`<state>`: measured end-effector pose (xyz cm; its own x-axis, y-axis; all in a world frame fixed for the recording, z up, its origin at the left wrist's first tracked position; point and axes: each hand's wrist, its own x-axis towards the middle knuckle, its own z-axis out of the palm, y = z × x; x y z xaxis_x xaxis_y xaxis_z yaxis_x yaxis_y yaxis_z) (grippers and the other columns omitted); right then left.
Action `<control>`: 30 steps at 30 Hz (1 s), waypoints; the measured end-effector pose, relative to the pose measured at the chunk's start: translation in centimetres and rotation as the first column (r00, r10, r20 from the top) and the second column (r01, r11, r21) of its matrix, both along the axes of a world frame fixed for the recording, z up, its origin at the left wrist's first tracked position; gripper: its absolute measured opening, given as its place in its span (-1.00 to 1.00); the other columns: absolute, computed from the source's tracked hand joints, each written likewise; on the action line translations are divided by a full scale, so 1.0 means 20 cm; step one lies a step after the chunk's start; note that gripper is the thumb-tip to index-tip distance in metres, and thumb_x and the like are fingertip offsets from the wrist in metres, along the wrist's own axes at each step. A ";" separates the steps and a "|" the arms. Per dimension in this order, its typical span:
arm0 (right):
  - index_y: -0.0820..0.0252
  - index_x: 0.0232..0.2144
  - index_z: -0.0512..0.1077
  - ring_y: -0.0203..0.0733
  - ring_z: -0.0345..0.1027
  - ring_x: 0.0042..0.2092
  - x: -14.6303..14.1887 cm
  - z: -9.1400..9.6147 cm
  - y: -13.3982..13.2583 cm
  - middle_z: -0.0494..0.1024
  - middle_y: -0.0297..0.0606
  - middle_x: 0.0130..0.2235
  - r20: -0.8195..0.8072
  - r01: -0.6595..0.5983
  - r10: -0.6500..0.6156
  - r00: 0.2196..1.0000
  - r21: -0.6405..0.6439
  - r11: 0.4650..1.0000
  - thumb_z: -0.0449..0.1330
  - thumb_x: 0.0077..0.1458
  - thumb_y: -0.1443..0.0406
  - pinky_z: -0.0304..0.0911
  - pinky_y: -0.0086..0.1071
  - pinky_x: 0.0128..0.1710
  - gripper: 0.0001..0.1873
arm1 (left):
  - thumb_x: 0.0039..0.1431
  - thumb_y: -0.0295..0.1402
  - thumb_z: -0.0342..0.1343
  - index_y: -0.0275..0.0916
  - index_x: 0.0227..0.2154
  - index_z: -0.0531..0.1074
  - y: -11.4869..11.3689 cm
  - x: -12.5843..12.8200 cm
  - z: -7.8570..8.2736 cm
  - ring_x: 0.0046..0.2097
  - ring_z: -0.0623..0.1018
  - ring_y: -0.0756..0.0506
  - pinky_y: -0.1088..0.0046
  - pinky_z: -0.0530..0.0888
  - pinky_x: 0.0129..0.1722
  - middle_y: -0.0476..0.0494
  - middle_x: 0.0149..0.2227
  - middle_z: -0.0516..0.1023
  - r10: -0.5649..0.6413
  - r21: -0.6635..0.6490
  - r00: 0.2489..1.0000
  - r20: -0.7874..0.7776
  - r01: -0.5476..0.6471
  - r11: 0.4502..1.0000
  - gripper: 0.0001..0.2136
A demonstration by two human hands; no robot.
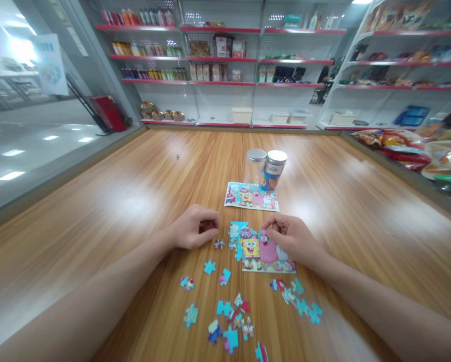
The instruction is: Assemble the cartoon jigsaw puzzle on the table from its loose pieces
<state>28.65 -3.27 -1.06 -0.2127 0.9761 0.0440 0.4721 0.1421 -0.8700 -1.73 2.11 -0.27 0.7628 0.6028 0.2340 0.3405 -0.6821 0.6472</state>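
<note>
A partly joined jigsaw puzzle [250, 246] with cartoon figures lies on the wooden table in front of me. My right hand [290, 236] is over its upper right part, thumb and fingers pinched at the top edge on a jigsaw piece mostly hidden by the fingertips. To the left of the puzzle rests my left hand [196, 226], its fingers loosely curled with nothing visible in them. A small loose piece [218, 244] lies just below it. Beyond the puzzle is a printed picture sheet [251, 197] with similar cartoon figures.
Several loose pieces [231, 338] are scattered toward me, with another group [303, 305] near my right forearm. A clear jar [254, 168] and a labelled canister [274, 170] stand behind the sheet. Snack bags [393, 146] are at the right; stocked shelves [221, 58] line the back.
</note>
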 end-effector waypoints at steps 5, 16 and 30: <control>0.22 -0.32 0.50 -0.37 0.21 -0.56 0.01 -0.01 0.00 0.36 -0.45 -0.55 -0.014 -0.008 0.008 1.000 -0.005 1.000 0.18 0.12 0.33 0.06 -0.52 -0.61 -0.90 | 0.10 -0.33 0.24 -0.26 -0.31 0.48 0.00 0.01 0.03 -0.33 0.45 -0.01 0.52 0.37 -0.32 -0.06 -0.34 0.50 -0.084 0.042 0.990 -0.113 0.089 0.995 -0.86; 0.21 -0.31 0.50 -0.38 0.20 -0.58 0.00 0.00 0.00 0.37 -0.45 -0.54 0.005 -0.005 0.005 1.000 -0.008 1.000 0.16 0.14 0.32 0.07 -0.50 -0.62 -0.88 | 0.18 -0.29 0.20 -0.26 -0.31 0.45 0.00 0.02 0.03 -0.33 0.47 -0.02 0.51 0.36 -0.32 -0.07 -0.34 0.51 -0.059 0.071 0.989 -0.133 0.069 0.995 -0.86; 0.21 -0.31 0.50 -0.37 0.21 -0.57 0.00 0.00 -0.01 0.36 -0.46 -0.55 0.004 -0.003 0.003 1.000 -0.004 1.000 0.17 0.13 0.32 0.07 -0.50 -0.62 -0.88 | 0.15 -0.29 0.22 -0.29 -0.26 0.46 0.02 -0.01 0.04 -0.32 0.46 -0.02 0.53 0.39 -0.32 -0.10 -0.31 0.51 -0.103 -0.004 0.989 -0.102 0.103 0.995 -0.82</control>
<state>28.62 -3.38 -1.04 -0.2159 0.9756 0.0394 0.4749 0.1402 -0.8688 -1.94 2.42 0.46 0.8409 0.5191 0.1528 0.3322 -0.7181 0.6116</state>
